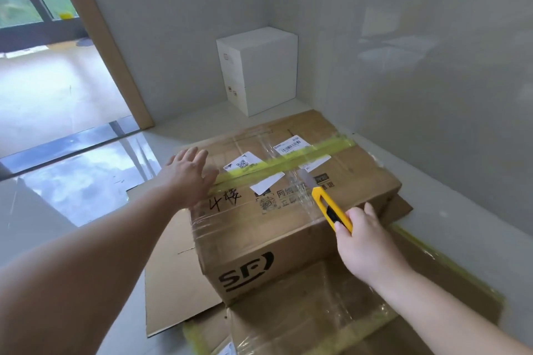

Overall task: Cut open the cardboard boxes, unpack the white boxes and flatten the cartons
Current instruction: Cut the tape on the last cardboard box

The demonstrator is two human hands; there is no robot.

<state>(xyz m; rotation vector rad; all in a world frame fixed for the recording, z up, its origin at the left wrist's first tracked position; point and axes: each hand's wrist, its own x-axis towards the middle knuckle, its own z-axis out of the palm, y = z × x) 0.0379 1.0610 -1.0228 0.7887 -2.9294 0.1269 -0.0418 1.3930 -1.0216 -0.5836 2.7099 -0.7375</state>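
Observation:
A sealed brown cardboard box (288, 228) sits in the middle on flattened cartons (340, 314). Yellow-green tape (285, 160) runs across its top, clear tape crosses it, and white labels are stuck on. My left hand (187, 176) lies flat and open on the box's top left edge. My right hand (360, 239) grips a yellow utility knife (331, 209); its blade rests on the clear tape near the top's middle. A white box (259, 69) stands upright in the wall corner behind.
Grey walls close in at the back and right. A wooden door frame (115, 46) opens to another room at the left. The glossy floor (86, 176) lies left of the cartons.

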